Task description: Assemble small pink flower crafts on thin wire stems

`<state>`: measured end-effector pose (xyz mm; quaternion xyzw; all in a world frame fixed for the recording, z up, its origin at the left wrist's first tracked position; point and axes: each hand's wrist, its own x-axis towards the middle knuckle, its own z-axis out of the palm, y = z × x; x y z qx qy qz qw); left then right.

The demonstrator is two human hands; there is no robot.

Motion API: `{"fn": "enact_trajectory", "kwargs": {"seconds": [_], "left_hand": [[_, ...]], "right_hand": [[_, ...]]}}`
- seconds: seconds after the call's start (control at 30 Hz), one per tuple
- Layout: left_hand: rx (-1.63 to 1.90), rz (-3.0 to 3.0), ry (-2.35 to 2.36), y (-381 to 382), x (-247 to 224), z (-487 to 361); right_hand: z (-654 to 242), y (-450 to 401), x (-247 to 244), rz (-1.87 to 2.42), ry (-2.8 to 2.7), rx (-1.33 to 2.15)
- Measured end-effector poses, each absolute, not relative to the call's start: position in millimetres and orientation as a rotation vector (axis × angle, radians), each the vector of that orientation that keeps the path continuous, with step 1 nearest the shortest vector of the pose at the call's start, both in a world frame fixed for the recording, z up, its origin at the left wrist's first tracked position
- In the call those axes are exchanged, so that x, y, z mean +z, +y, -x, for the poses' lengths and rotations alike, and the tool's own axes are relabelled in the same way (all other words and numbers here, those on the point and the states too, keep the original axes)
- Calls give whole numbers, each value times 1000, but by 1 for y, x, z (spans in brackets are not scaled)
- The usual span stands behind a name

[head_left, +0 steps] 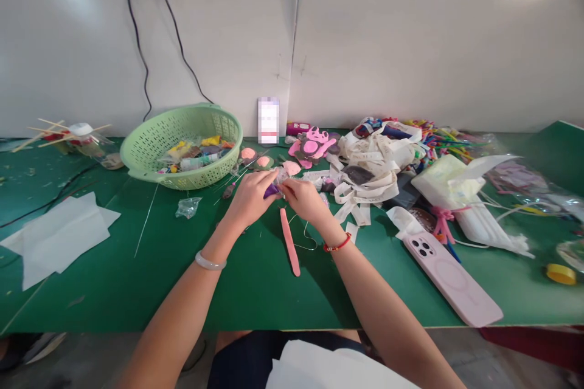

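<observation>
My left hand (252, 193) is closed round a small purple item (272, 190) near the middle of the green table (255, 292). Right beside it, the fingers of my right hand (303, 197) are pinched at the item's end, on something too small to make out. Clear wrap shows just above the fingertips. A flat pink strip (290, 243) lies below my hands, with a thin thread (310, 242) curving beside it. Pink round pieces (263, 161) lie just beyond my fingers.
A green basket (182, 179) of small packets stands at the back left, white sheets (66, 237) left. Fabric strips (378, 158), a tissue pack (449, 179) and a pink phone (456, 279) lie right. A lit phone (268, 120) leans on the white partition (387, 55).
</observation>
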<state>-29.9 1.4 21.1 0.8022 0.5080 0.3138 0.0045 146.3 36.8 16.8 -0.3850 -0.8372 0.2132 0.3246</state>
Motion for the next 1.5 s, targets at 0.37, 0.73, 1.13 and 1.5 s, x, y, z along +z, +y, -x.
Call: {"fn": "enact_trajectory", "kwargs": {"seconds": [0.37,0.73,1.13,1.5], "left_hand": [[916,-2654,1552,3,21,32],[869,-2725,1567,1,20,24],[1023,-2799,1584,3,15,28],[938,-2807,1537,2,17,27]], "right_hand": [[-144,39,16,963,-2141,638],[-141,39,11,1035,-2091,717],[-145,42,12,878,-2020,895],[-141,39,10,889,-1996,880]]}}
